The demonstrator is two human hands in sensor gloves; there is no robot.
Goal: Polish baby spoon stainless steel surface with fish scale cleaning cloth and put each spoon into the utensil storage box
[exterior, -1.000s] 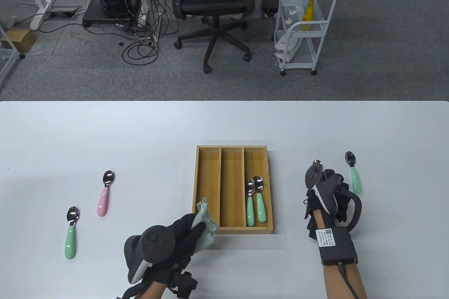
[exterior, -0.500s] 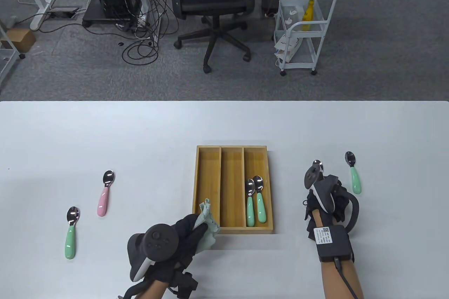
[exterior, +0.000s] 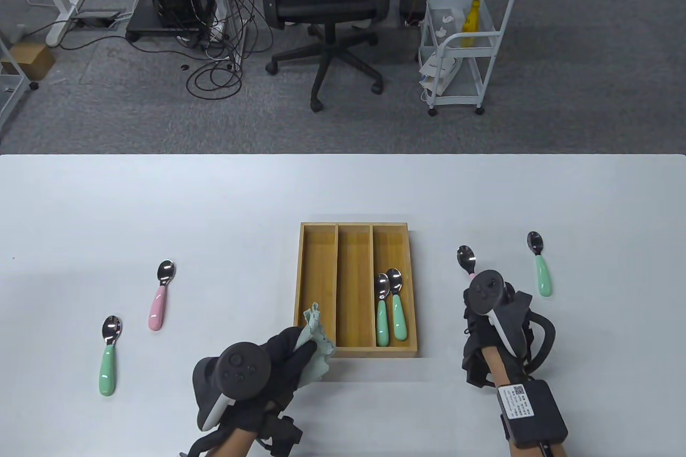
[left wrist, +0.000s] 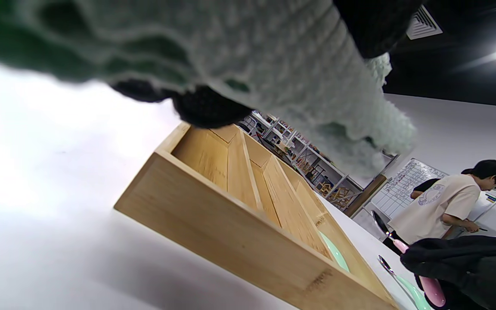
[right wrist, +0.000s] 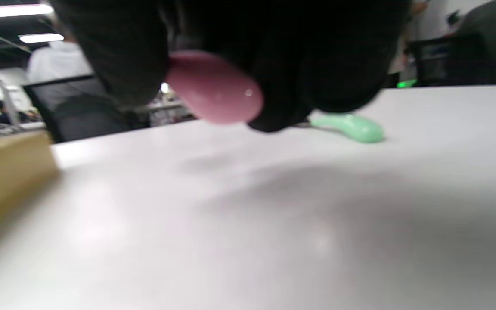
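Observation:
My right hand [exterior: 485,312] grips a pink-handled spoon [exterior: 465,257] to the right of the box; its steel bowl sticks out beyond the tracker, and the pink handle end [right wrist: 213,88] shows between my fingers above the table. My left hand [exterior: 289,358] holds the pale green cloth [exterior: 316,342] at the near left corner of the wooden storage box [exterior: 355,350]. Two green-handled spoons [exterior: 390,307] lie in the box's right compartment. A green-handled spoon [exterior: 541,269] lies right of my right hand. At the left lie a pink-handled spoon [exterior: 160,293] and a green-handled spoon [exterior: 109,355].
The box's left and middle compartments hold nothing. Beyond the table's far edge stand an office chair [exterior: 324,7] and a white wire cart [exterior: 463,44]. A person [left wrist: 446,202] in a light shirt shows in the left wrist view's background.
My right hand has drawn back toward the near edge and swung left, lifting the pink-handled spoon so its bowl now points up-left. My left hand with the cloth has barely moved.

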